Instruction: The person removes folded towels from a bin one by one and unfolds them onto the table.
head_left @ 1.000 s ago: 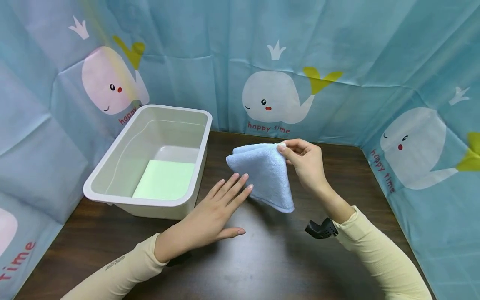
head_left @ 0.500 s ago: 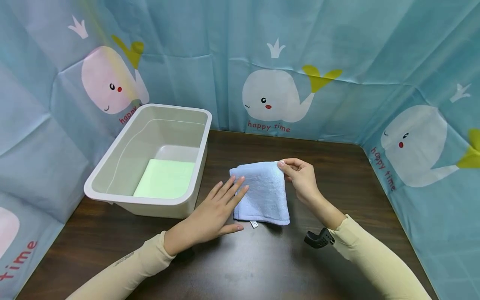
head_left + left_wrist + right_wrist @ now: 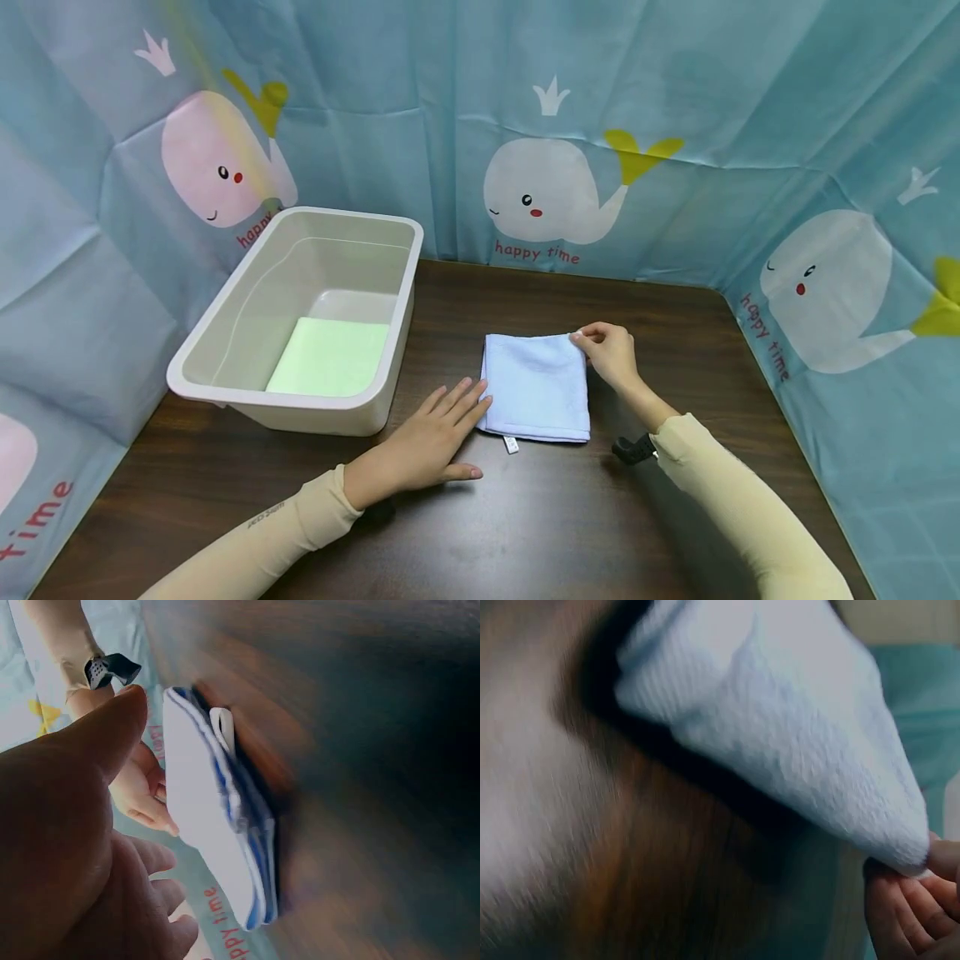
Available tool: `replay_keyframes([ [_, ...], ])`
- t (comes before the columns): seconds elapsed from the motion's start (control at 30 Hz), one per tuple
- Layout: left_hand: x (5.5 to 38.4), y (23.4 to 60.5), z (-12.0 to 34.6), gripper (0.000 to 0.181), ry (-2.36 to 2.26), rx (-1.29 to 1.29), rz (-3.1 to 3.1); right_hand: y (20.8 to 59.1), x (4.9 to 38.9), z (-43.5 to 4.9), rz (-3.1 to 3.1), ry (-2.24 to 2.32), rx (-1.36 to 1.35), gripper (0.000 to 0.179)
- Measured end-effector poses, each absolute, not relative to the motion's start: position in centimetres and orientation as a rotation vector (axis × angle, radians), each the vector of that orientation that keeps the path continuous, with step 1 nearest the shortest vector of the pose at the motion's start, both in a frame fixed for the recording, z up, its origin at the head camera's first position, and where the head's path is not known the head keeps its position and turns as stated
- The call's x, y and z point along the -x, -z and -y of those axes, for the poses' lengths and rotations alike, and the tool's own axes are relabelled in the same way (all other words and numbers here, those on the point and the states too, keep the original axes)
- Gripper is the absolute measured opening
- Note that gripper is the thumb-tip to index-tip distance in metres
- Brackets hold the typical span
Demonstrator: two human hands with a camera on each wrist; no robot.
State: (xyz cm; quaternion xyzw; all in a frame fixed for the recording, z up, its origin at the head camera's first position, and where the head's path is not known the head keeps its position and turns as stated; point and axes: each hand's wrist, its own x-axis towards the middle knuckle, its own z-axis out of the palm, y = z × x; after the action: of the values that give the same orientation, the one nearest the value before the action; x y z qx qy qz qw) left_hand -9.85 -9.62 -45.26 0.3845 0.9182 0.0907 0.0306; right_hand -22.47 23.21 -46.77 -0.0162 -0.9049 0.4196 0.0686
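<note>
Dark wood table here, glossy in front of the tub, and a blue curtain runs behind the tub and along both sides, all pale whales and red "happy time". The tub itself, grey and deep, has a flat pale-green piece lying on its floor! To the tub's right, on the table, sits the folded blue cloth. Right hand pinches its far right corner; left hand, fingers spread, is between tub and cloth, fingertips at the cloth's edge.
</note>
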Motion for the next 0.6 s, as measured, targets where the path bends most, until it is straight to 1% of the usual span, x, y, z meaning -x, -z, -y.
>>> replay_keyframes([
  [0.37,9.7,46.3,10.3,0.097,-0.285,-1.079,-2.761,48.5,23.3,-23.8,2.891,-0.831,-0.082,0.022],
  [0.5,9.8,46.4,10.6,0.098,-0.289,-1.052,-2.753,47.9,23.2,-22.8,2.794,-0.726,-0.131,0.019],
  [0.6,9.9,46.4,10.9,0.098,-0.299,-1.036,-2.748,47.1,22.2,-20.9,2.678,-0.699,-0.223,0.014],
])
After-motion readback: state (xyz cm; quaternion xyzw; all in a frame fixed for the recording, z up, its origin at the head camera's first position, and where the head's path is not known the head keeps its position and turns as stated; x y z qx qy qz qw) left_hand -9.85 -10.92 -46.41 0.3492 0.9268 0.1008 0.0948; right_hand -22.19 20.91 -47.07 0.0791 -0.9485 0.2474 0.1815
